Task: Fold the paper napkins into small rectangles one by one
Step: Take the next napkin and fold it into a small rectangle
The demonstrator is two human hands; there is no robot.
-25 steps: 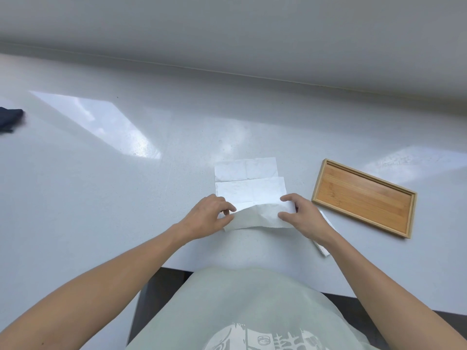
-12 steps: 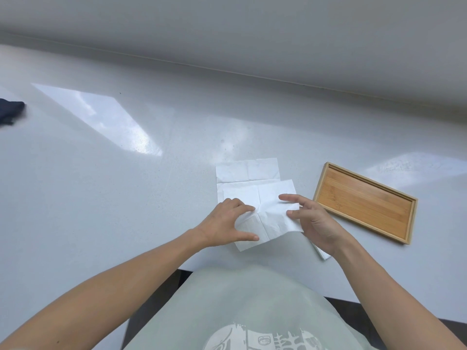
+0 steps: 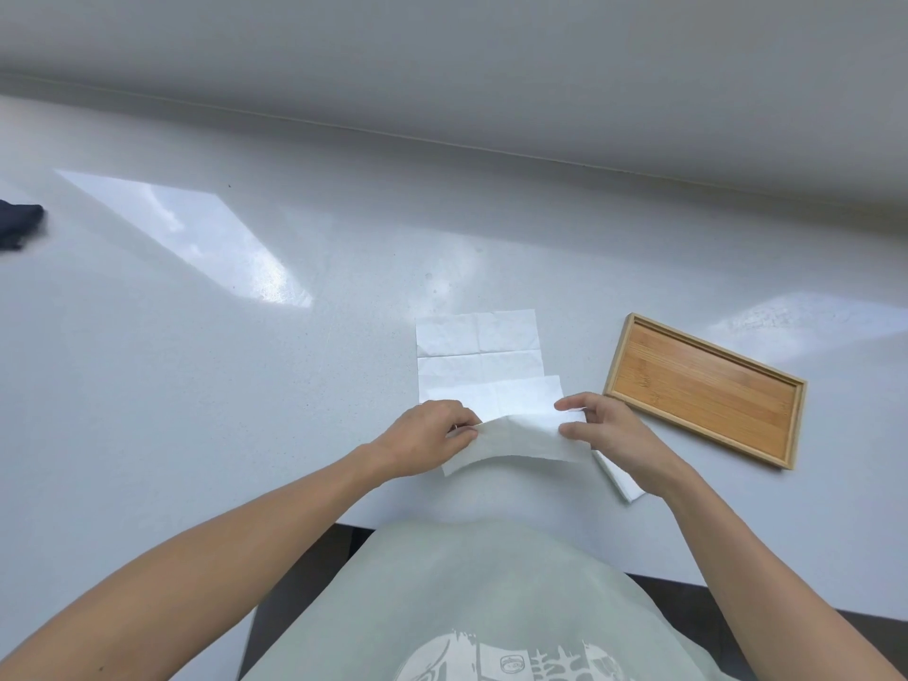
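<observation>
Napkins: white paper, on a pale counter (image 3: pixel 245 435), listed largest to smallest.

Counter: broad, glossy; work surface for all items. Its near edge runs just below both hands.

Tray (image 3: pixel 705 388): shallow bamboo rectangle, nothing in it, lying just beyond and to the outside of the right hand (image 3: pixel 609 430). Judged to be the place for finished folds, hence within easy reach.

Open napkin (image 3: pixel 479 353): lies flat with crease lines showing, directly ahead of both hands; its near part is covered by the held napkin.

Held napkin (image 3: pixel 516 430): between the hands, its near part raised off the counter and bowed. Left hand (image 3: pixel 425 435) pinches its left edge; right hand pinches its right edge between thumb and fingers. Holding both edges probably keeps the thin sheet square while the fold is brought over.

Folded piece (image 3: pixel 621 481): small, partly hidden under the right wrist.

Dark cloth (image 3: pixel 17 223): far off to the left hand's outer side.
</observation>
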